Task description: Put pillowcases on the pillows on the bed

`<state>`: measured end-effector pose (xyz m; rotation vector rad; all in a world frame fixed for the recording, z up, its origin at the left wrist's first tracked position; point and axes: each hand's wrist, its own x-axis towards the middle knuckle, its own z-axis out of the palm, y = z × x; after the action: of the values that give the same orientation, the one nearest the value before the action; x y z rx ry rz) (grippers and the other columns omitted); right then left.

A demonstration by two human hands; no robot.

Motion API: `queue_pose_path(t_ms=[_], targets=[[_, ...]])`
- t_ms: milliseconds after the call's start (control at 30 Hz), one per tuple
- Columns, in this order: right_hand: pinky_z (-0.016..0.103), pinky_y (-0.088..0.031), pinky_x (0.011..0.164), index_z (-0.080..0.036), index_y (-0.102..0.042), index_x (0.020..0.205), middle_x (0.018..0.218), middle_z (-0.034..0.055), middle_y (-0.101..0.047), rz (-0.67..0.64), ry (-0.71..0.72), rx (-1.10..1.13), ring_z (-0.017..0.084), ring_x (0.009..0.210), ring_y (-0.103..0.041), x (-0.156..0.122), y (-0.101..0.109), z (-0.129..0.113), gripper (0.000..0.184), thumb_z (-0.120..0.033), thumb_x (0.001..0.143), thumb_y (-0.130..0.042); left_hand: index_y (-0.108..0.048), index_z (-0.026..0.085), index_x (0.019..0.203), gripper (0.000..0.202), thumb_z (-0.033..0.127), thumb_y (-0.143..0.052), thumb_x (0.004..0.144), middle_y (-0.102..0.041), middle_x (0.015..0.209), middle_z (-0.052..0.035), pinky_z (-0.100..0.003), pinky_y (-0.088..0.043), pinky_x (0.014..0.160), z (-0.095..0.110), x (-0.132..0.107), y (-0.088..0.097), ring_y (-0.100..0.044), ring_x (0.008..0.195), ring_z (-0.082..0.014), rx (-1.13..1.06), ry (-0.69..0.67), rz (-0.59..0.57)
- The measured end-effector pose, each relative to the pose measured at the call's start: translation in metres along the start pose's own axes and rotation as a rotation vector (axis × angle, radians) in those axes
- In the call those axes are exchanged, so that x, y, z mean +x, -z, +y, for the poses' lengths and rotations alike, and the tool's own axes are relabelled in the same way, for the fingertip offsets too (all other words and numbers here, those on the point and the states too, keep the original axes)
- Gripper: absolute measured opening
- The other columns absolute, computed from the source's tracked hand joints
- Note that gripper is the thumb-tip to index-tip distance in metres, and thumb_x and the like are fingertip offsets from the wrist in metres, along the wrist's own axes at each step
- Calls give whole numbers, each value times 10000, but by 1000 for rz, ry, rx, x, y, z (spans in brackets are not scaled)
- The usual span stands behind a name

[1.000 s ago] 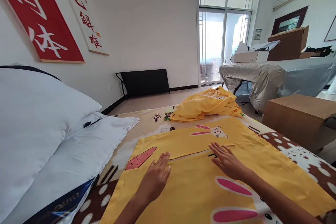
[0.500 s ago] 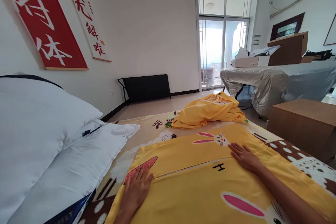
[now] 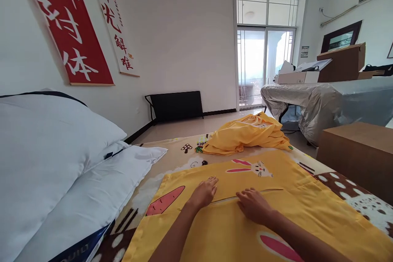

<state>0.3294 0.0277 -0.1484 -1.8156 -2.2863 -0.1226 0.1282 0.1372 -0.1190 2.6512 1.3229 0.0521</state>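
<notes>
A yellow pillowcase [image 3: 307,208] printed with rabbits and a carrot lies flat on the bed in front of me. My left hand [image 3: 204,192] rests palm down on it, fingers stretched out, just left of the middle of its opening seam [image 3: 270,190]. My right hand [image 3: 253,204] lies flat right beside it on the same seam, fingers spread. Both hands press on the cloth and hold nothing. A crumpled yellow cloth [image 3: 245,133] sits farther back on the bed.
Two white pillows [image 3: 55,159] are stacked at the left on a patterned bedsheet [image 3: 181,147]. A brown cardboard box [image 3: 356,151] stands at the right, a plastic-covered table [image 3: 325,98] with boxes behind it. A black frame [image 3: 175,105] leans on the far wall.
My hands had slid apart along the seam to the pillowcase's sides. Now they have come back together at the middle of the seam. The camera has tilted a little.
</notes>
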Motion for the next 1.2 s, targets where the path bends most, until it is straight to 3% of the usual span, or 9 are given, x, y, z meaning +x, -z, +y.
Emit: queue_pose_path(t_ms=[100, 167, 300, 500, 767, 867, 1000, 1100, 1200], targets=[[308, -419, 803, -163, -600, 1130, 989, 81, -684, 49, 31, 59, 212, 897, -623, 2, -20, -25, 353, -190, 888, -344, -359, 160, 1422, 578, 405, -212, 919, -318, 1500, -43, -278, -225, 1131, 21, 34, -20, -248, 1396, -127, -63, -29, -14], [321, -414, 801, -144, -560, 1206, 1017, 99, -676, 68, 26, 106, 228, 922, -620, 0, -31, -22, 386, -199, 897, -334, -308, 182, 1445, 614, 470, -177, 919, -251, 1527, -40, -344, -196, 1147, 24, 46, -34, -193, 1415, -148, -80, -36, -46], [297, -409, 748, -146, -593, 1155, 916, 90, -695, 8, -52, 107, 223, 847, -644, -3, -37, -6, 357, -193, 871, -383, -208, 264, 1471, 752, 673, -254, 842, -86, 1558, -31, -499, -66, 1149, 17, 54, -46, -64, 1440, -206, -65, -83, -142], [267, -401, 667, -146, -633, 1073, 878, 98, -710, -101, -101, 77, 229, 809, -674, 2, -33, -8, 313, -153, 862, -401, -116, 327, 1475, 891, 789, -327, 743, 6, 1563, 0, -513, 15, 1140, 6, 66, -43, 11, 1442, -206, -35, -146, -209], [253, -399, 609, -159, -687, 841, 802, 101, -713, -194, -9, 43, 234, 751, -689, -12, -22, -13, 229, -172, 845, -458, -101, 335, 1476, 901, 795, -326, 735, 9, 1567, -28, -538, -7, 1129, -8, 100, -40, 17, 1441, -221, -55, -98, -267], [266, -416, 618, -168, -723, 852, 795, 100, -715, -284, 73, 23, 239, 746, -693, -16, -11, -17, 245, -192, 846, -479, -104, 310, 1480, 953, 812, -348, 707, 64, 1559, -55, -548, 12, 1122, -14, 115, -39, 61, 1436, -241, -50, -52, -255], [278, -413, 612, -179, -747, 926, 841, 117, -709, -399, 35, 3, 245, 770, -695, -15, -2, -23, 291, -275, 876, -476, -77, 272, 1487, 1023, 832, -356, 677, 170, 1533, -92, -545, 25, 1118, -20, 130, -41, 141, 1418, -262, -31, 30, -198], [259, -348, 535, -218, -747, 944, 798, 88, -719, -416, 120, -24, 206, 690, -683, -15, -13, -23, 273, -317, 877, -502, -99, 275, 1485, 1007, 826, -351, 681, 99, 1552, -102, -566, 1, 1111, -23, 138, -42, 90, 1429, -271, -16, 72, -164], [250, -251, 475, -265, -751, 882, 708, 14, -723, -348, 314, 5, 128, 568, -612, -13, -38, -18, 194, -240, 842, -563, -182, 278, 1474, 937, 794, -352, 710, -21, 1566, -101, -598, -24, 1099, -22, 143, -41, 0, 1438, -282, 6, 91, -105]])
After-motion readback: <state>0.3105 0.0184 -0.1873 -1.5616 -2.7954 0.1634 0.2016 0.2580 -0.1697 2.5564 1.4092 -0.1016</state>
